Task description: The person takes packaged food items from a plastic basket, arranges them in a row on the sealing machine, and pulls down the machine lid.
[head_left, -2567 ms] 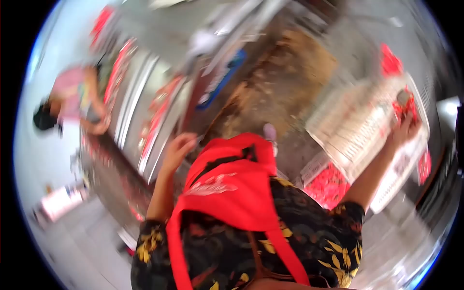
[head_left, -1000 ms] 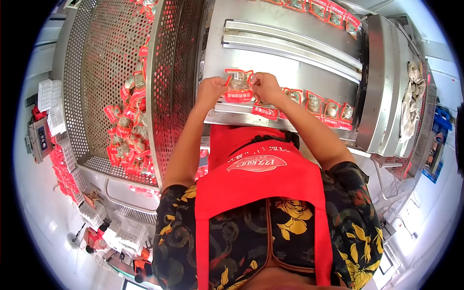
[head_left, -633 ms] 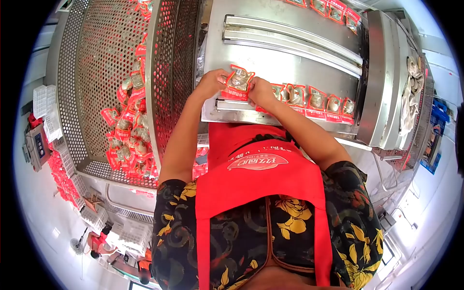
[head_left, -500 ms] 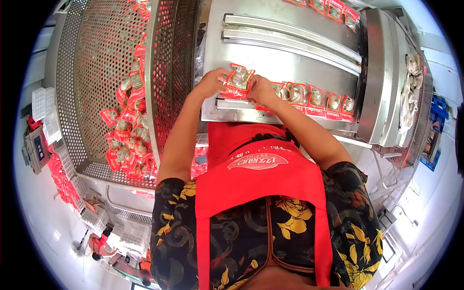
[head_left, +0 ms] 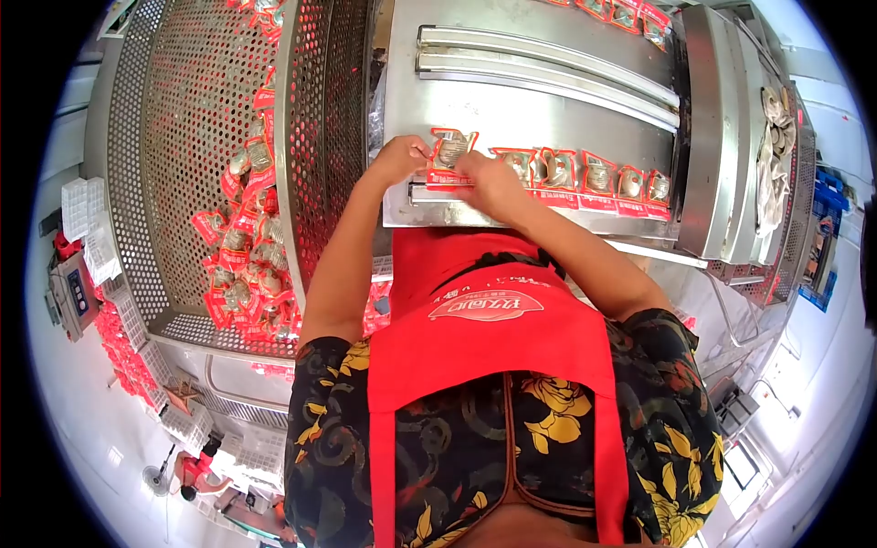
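Farthest left of our left hand [head_left: 399,162], white plastic crates [head_left: 87,210] stand near a unit with a blue panel [head_left: 76,279]. Low on that side, well apart from the hand, we see a standing fan [head_left: 153,478] and a co-worker in red [head_left: 195,472] in the white-walled room. Nearer the hand, just left of it, a perforated metal bin [head_left: 206,119] bears a heap of red-edged pouches [head_left: 239,283].

Our left hand has its fingertips pinched on the left edge of a clear, red-edged pouch [head_left: 450,152], which lies between our hands above the steel worktop [head_left: 548,114]. Our right hand [head_left: 493,186] covers the pouch's lower right side with bent fingers; we cannot tell whether they grip it. Beyond both hands, two metal bars [head_left: 548,66] cross the worktop. Right of our right hand runs a row of similar pouches [head_left: 598,178]; farther right come a steel housing [head_left: 713,146], a crumpled pale cloth [head_left: 774,164] and a blue crate [head_left: 822,247].
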`<action>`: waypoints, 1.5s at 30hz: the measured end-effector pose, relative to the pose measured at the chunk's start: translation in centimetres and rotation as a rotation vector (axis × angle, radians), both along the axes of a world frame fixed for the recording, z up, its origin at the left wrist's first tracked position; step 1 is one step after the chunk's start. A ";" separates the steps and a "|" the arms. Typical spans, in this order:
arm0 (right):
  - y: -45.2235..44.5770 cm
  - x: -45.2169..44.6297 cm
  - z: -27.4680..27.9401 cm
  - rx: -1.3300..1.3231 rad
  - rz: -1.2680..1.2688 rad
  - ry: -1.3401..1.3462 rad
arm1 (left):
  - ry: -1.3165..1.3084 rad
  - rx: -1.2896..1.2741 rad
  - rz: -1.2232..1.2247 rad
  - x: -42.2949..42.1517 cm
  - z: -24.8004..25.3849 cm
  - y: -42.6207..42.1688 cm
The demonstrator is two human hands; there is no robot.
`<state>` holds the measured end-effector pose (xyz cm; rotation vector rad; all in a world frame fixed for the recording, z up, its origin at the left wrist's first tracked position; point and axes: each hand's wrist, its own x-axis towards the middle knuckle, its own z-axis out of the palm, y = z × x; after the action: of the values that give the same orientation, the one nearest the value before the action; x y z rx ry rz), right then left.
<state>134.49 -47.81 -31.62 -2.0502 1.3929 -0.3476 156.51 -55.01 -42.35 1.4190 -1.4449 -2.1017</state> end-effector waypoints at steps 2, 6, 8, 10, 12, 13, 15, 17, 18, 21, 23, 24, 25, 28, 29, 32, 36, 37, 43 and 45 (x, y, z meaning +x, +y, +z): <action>0.9 0.4 -1.6 -0.004 0.088 0.087 | -0.010 -0.047 -0.011 0.0 -0.1 0.2; 1.9 1.3 -3.0 -0.188 0.162 0.043 | -0.056 -0.138 -0.011 0.6 0.8 0.9; 2.5 1.8 -3.3 -0.264 0.139 -0.016 | -0.266 -0.315 -0.083 0.8 2.9 1.4; 3.2 1.9 -3.1 -0.236 0.141 0.000 | -0.339 -0.332 -0.107 1.5 3.4 2.1; 3.9 1.7 -1.6 -0.207 0.139 -0.131 | -0.404 -0.357 -0.135 0.9 5.1 3.1; 4.4 1.0 -0.6 -0.173 0.143 -0.132 | -0.518 -0.567 -0.046 0.3 7.8 3.8; 5.6 -1.1 0.5 -0.175 0.073 -0.108 | -0.610 -0.783 0.036 -1.4 9.7 5.4; 6.8 -3.7 1.1 -0.212 -0.014 -0.100 | -0.269 -1.007 -0.026 -3.6 10.1 6.8; 7.4 -4.9 1.2 -0.213 -0.026 -0.089 | -0.254 -1.009 -0.033 -5.2 10.2 7.4; 8.7 -8.0 1.2 -0.284 -0.257 0.060 | -0.111 -1.195 -0.206 -8.3 9.6 8.6; 9.0 -9.8 1.3 -0.303 -0.279 0.134 | -0.172 -1.277 -0.215 -9.7 7.7 8.8; 9.2 -10.6 1.2 -0.319 -0.292 0.197 | -0.161 -1.283 -0.220 -9.9 7.4 8.9; 9.4 -11.6 0.6 -0.319 -0.294 0.229 | -0.190 -1.295 -0.259 -9.7 7.0 8.8; 9.6 -13.4 -0.6 -0.345 -0.319 0.182 | -0.227 -1.343 -0.307 -9.4 7.0 8.9; 9.6 -13.8 -1.0 -0.351 -0.327 0.180 | -0.239 -1.339 -0.318 -9.3 7.2 9.0; 9.6 -14.0 -1.7 -0.389 -0.336 0.098 | -0.264 -1.334 -0.337 -9.3 7.7 9.3; 10.2 -14.2 -3.1 -0.393 -0.234 0.101 | -0.322 -1.317 -0.328 -9.7 8.6 9.8; 10.2 -14.3 -2.0 -0.417 -0.231 0.066 | -0.341 -1.269 -0.325 -9.8 8.7 10.0; 12.0 -20.7 0.5 -0.475 -0.398 0.064 | -0.448 -1.199 -0.201 -11.3 11.3 12.3; 12.1 -23.2 -1.3 -0.454 -0.379 0.101 | -0.489 -1.188 -0.130 -11.7 11.8 13.2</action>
<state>111.26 -35.66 -32.93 -2.1635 1.9079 -0.7917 144.84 -41.78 -30.55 1.2783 -2.3569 -0.5477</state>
